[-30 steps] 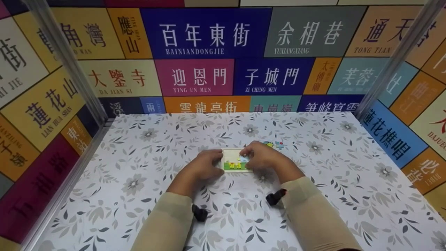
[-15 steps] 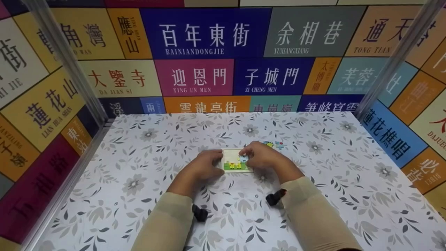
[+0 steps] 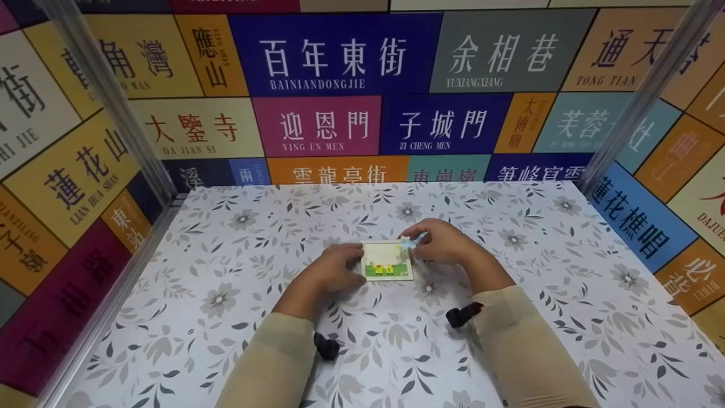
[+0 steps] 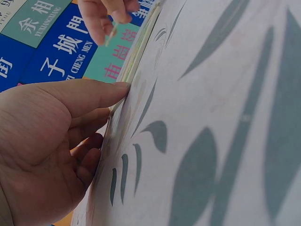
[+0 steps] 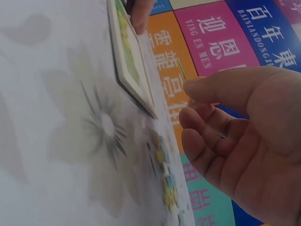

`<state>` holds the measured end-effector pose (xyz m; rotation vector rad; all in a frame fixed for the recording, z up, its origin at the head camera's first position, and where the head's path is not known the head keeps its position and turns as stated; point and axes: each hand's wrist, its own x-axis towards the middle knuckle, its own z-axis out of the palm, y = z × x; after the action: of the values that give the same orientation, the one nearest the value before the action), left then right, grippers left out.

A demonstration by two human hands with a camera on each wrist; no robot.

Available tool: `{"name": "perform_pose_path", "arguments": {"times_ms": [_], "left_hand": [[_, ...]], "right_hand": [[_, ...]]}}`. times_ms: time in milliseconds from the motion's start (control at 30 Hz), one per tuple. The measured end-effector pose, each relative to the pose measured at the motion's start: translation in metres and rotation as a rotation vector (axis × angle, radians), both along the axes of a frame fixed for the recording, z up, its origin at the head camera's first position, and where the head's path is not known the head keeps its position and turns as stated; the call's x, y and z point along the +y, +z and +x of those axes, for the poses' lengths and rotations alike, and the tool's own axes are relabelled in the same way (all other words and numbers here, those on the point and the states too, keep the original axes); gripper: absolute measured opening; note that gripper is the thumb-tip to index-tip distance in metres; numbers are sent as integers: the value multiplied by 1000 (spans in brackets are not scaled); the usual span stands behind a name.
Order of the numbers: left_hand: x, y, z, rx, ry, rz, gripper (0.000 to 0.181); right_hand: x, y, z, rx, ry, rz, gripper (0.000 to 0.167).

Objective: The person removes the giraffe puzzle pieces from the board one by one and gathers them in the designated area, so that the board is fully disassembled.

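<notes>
Right hand (image 3: 444, 242): fingers pinch puzzle piece (image 3: 407, 244), raised near far-right corner of tray (image 3: 380, 252). Left hand (image 3: 330, 268): fingers grip tray's left edge.

The left hand (image 4: 47, 146) holds the edge of a thin board (image 4: 142, 49) on the leaf-patterned tabletop (image 4: 202, 103). Beyond it, the right hand (image 4: 106, 18) pinches a small piece (image 4: 111, 35) before a colourful lettered wall (image 4: 59, 49).

The head view is taken from above and behind both grips, directed forward and down. Left hand (image 3: 331, 267) and right hand (image 3: 444, 243) are shown close up in the wrist views, low across the table (image 3: 374, 351). The board (image 3: 378, 251) at the left grip and the piece (image 3: 407, 244) at the right are shared by all three.
</notes>
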<state>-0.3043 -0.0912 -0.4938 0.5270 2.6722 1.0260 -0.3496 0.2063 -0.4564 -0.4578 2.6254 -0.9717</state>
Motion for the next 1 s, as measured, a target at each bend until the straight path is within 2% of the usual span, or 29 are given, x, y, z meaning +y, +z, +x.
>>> {"name": "perform_pose_path", "arguments": {"times_ms": [333,567,733,1000], "left_hand": [[1,0,-1,-1,7,-2,69],[2,1,0,-19,27,10,71],[2,2,1,-36,41,22,69],[0,0,1,21,1,23,68]], "right_hand": [[63,2,0,-12,-105,-14,50],[106,-2,2,-33,-150,-5,50],[117,-6,-1,-34,-176,-14,51],[116,-20,-4,-33,-162,-41,51]]}}
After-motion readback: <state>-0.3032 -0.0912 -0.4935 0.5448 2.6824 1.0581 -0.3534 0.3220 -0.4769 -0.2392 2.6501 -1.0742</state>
